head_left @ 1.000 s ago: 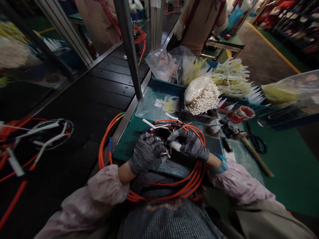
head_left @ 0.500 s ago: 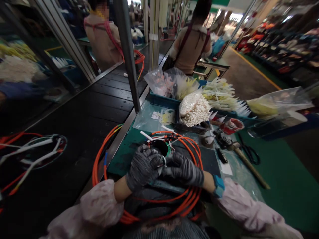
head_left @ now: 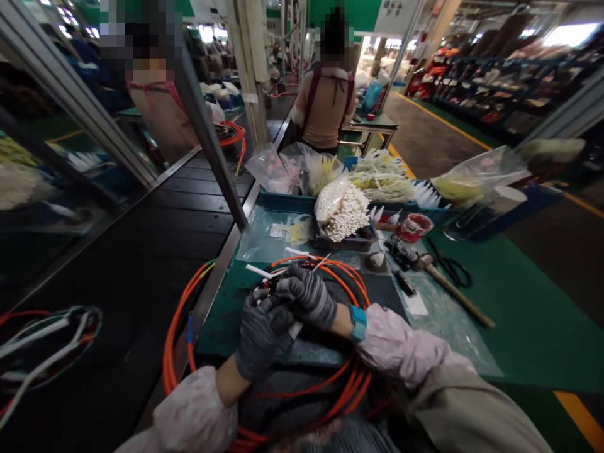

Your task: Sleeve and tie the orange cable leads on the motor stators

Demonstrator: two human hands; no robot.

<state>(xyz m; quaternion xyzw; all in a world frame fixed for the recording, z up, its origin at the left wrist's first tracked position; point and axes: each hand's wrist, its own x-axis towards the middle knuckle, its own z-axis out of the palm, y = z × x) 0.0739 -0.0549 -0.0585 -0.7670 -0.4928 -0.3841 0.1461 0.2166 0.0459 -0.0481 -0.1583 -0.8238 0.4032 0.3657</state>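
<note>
My left hand, in a grey striped glove, is closed round the near left side of a ring-shaped wired part. My right hand, gloved alike, reaches across the top of it with bent fingers close to the left ones. Both hands hide most of the part, and what the right fingertips pinch is out of sight. White sleeve tubes stick out beyond the hands. Loops of orange cable run from it round both sides of the bench and down to my lap.
A bag of white sticks rests in a small dark tray behind my hands. On the right lie a hammer, black scissors and a red pot. A conveyor runs along the left, past a metal post. Two people face away ahead.
My right hand has moved from the ring's right side over its top, toward the left hand, covering the dark opening. The view has shifted slightly.
</note>
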